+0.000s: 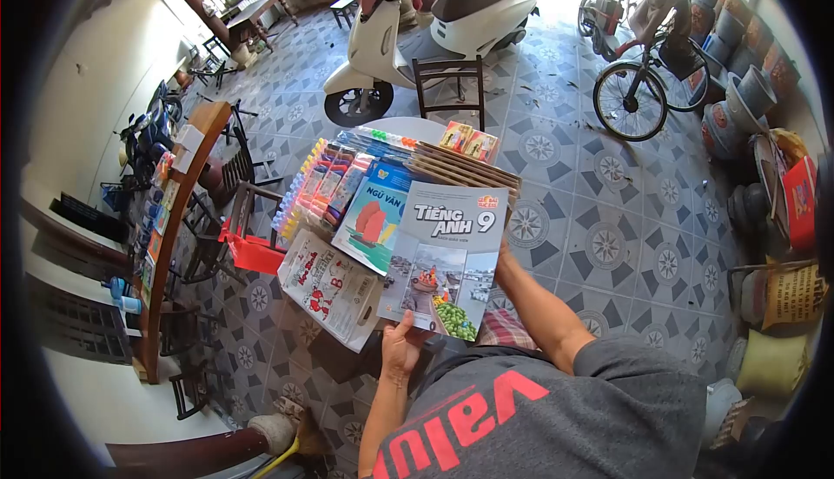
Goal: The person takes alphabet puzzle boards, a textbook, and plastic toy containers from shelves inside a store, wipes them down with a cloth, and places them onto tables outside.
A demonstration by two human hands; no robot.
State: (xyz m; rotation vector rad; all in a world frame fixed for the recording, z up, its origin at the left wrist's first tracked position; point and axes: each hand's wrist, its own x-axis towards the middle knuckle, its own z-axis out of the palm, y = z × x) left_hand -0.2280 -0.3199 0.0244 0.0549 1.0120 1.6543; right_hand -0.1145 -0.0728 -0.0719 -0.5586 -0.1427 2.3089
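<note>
bright daylight | washed-out glare at top | fisheye bowing | black corners
</note>
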